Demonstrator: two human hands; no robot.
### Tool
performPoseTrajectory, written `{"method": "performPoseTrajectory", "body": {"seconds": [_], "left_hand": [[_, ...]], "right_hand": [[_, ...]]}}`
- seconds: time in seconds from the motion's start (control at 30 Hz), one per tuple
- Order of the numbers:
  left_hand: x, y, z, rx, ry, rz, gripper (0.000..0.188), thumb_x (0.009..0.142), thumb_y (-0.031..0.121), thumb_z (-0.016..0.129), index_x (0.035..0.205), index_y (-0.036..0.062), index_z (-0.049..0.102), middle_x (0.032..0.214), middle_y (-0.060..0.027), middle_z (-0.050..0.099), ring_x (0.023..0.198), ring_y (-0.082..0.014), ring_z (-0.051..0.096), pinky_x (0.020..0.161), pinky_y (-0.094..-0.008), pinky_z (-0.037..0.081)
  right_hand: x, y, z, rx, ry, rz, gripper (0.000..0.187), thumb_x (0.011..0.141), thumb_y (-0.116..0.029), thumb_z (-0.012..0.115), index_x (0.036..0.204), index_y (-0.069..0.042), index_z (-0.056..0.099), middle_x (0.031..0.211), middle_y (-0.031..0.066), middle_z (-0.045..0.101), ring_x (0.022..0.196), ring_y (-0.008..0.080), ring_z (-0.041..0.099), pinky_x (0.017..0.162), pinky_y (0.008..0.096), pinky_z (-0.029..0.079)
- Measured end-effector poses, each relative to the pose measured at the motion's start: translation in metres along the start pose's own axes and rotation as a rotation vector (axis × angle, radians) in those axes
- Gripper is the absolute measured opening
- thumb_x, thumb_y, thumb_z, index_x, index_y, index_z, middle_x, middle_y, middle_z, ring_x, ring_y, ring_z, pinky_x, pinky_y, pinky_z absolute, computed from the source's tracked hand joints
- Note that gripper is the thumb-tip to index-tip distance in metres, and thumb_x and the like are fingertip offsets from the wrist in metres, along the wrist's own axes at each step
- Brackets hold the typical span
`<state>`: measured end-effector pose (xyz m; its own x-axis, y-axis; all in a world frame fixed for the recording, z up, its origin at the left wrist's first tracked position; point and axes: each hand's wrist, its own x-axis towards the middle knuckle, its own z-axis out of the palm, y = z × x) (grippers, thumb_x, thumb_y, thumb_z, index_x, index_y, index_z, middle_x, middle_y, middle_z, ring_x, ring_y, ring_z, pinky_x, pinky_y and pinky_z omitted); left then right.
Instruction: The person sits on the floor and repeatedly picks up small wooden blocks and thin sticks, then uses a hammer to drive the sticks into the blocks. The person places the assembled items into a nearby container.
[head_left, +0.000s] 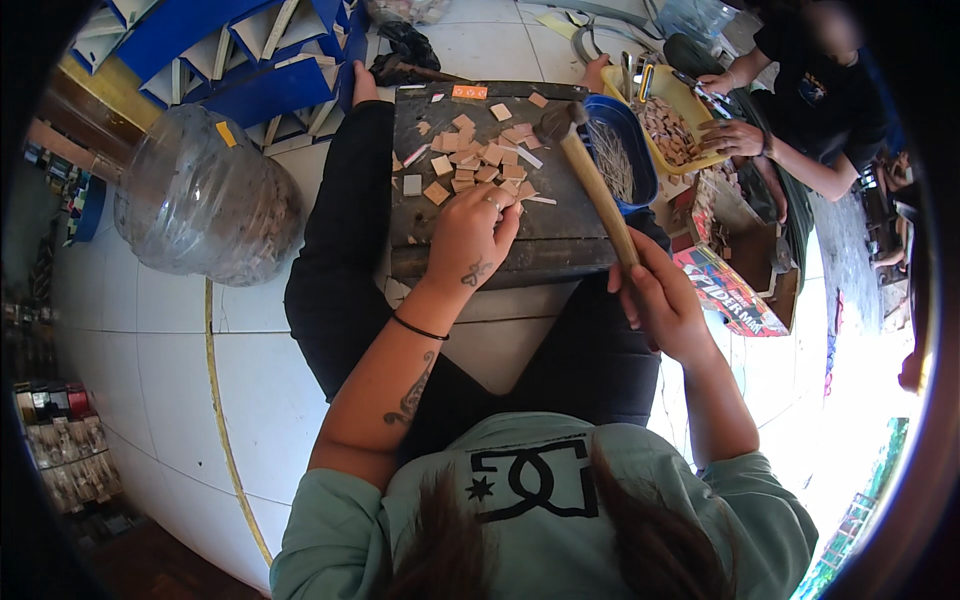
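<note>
My right hand (665, 300) is closed round the wooden handle of a hammer (605, 195), whose metal head is raised near the right side of a dark low work block (430, 225). Over the block's near middle, my left hand (475, 228) has its fingers drawn together in a pinch at the edge of a pile of small square wooden pieces (465, 150). What sits between those fingertips is too small to make out. A pale square piece (412, 185) lies left of the pile, and an orange strip (469, 92) rests at the far edge.
Right of the block stand a blue tray (648, 185) of thin sticks or wires, a yellow basin (690, 88) of wooden pieces, and an open printed cardboard box (735, 290). A co-worker (820, 90) reaches over the basin. A large clear plastic container (205, 200) and blue racks (225, 60) stand left.
</note>
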<state>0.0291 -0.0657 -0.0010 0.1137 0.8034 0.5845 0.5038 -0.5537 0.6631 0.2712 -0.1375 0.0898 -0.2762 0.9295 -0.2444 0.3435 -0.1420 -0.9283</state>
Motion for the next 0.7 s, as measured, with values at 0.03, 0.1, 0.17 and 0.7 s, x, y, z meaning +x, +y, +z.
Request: {"method": "performPoseTrajectory", "body": {"seconds": [0.03, 0.1, 0.17, 0.7], "left_hand": [[0.0, 0.0, 0.0, 0.011, 0.0, 0.004, 0.007, 0.082, 0.002, 0.067, 0.08, 0.0022, 0.06, 0.073, -0.0101, 0.059, 0.066, -0.0272, 0.06, 0.062, -0.0372, 0.048], [0.0, -0.001, -0.001, 0.03, -0.008, 0.01, 0.007, 0.084, 0.003, 0.067, 0.08, 0.0027, 0.062, 0.074, -0.0082, 0.063, 0.066, -0.0217, 0.062, 0.06, -0.0324, 0.049], [0.0, -0.002, -0.001, 0.051, -0.003, 0.042, 0.007, 0.084, 0.002, 0.067, 0.08, 0.0029, 0.061, 0.074, -0.0084, 0.062, 0.067, -0.0224, 0.062, 0.06, -0.0326, 0.05], [0.0, -0.004, 0.001, -0.006, -0.015, 0.042, 0.007, 0.081, -0.003, 0.066, 0.082, 0.0016, 0.061, 0.079, -0.0102, 0.064, 0.068, -0.0236, 0.064, 0.061, -0.0323, 0.052]], "right_hand": [[-0.006, -0.006, 0.0, 0.024, -0.016, -0.025, 0.046, 0.1, -0.005, 0.044, 0.145, -0.002, 0.038, 0.096, 0.0139, 0.06, 0.075, 0.0229, 0.062, 0.067, 0.0311, 0.05], [-0.016, -0.013, 0.007, -0.253, 0.082, -0.127, 0.048, 0.099, -0.004, 0.045, 0.147, -0.005, 0.037, 0.093, 0.0145, 0.06, 0.073, 0.0245, 0.062, 0.063, 0.0325, 0.05], [-0.019, -0.017, 0.011, -0.47, 0.174, -0.311, 0.051, 0.098, -0.003, 0.047, 0.148, -0.007, 0.036, 0.091, 0.0153, 0.059, 0.073, 0.0271, 0.063, 0.062, 0.0347, 0.05], [-0.025, -0.017, 0.016, -0.688, 0.161, -0.386, 0.06, 0.093, 0.0, 0.052, 0.149, -0.011, 0.034, 0.094, 0.0178, 0.059, 0.076, 0.0393, 0.063, 0.065, 0.0454, 0.05]]}}
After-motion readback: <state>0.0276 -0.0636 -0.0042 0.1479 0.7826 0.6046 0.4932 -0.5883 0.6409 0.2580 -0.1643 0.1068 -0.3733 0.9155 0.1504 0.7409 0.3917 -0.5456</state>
